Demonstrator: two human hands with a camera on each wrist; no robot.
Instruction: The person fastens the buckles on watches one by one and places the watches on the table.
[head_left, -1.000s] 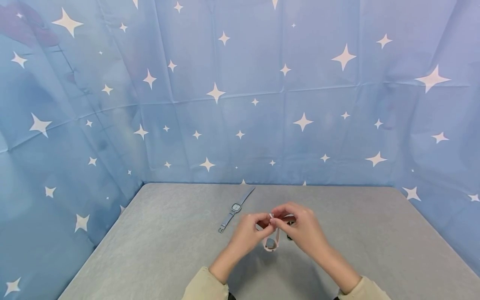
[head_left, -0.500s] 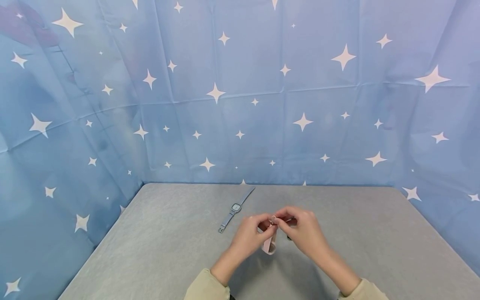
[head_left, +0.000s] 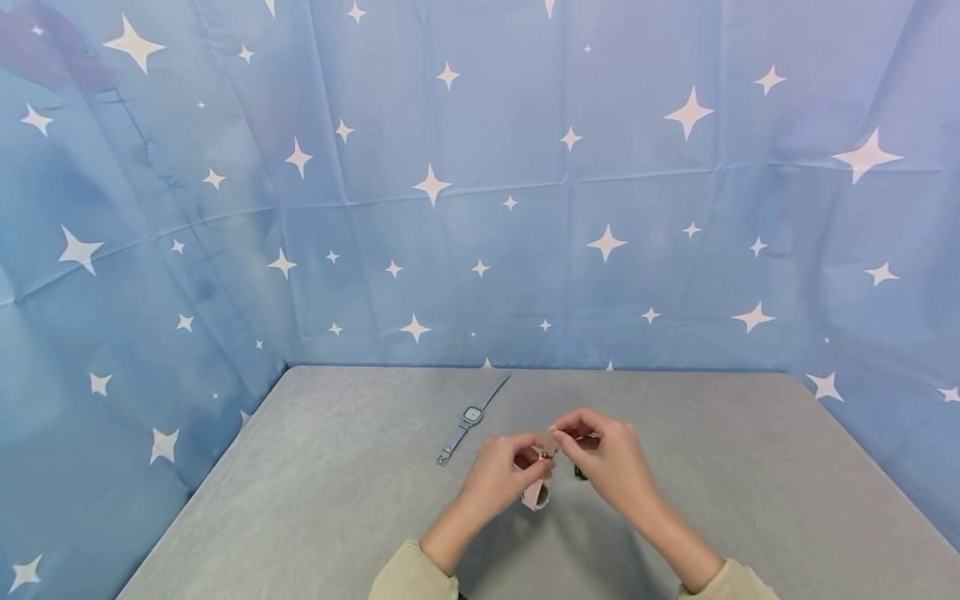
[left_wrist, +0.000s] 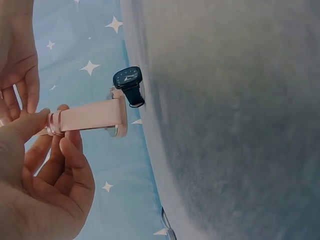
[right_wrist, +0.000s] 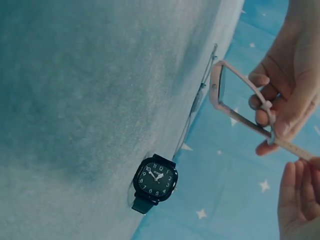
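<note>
A pink watch [left_wrist: 90, 116] hangs above the table, its strap closed into a loop with the case at the bottom. My left hand [head_left: 491, 477] pinches the strap by the buckle and keeper loops between thumb and fingers. From the other side my right hand [head_left: 613, 460] pinches the free strap end, which sticks up past the buckle. In the right wrist view the loop shows side-on, with the strap end running from the buckle [right_wrist: 270, 136] to my right fingertips. A black watch [right_wrist: 156, 177] with white numerals lies near my right hand, mostly hidden in the head view.
A blue-grey watch [head_left: 472, 415] lies stretched out on the grey table [head_left: 337, 500], left of and beyond my hands. A blue curtain [head_left: 480, 167] with white stars hangs behind the table and along its sides.
The pink watch has turned so its strap faces the camera more. My right hand has drawn slightly up and away, and more of the strap end shows past the buckle.
</note>
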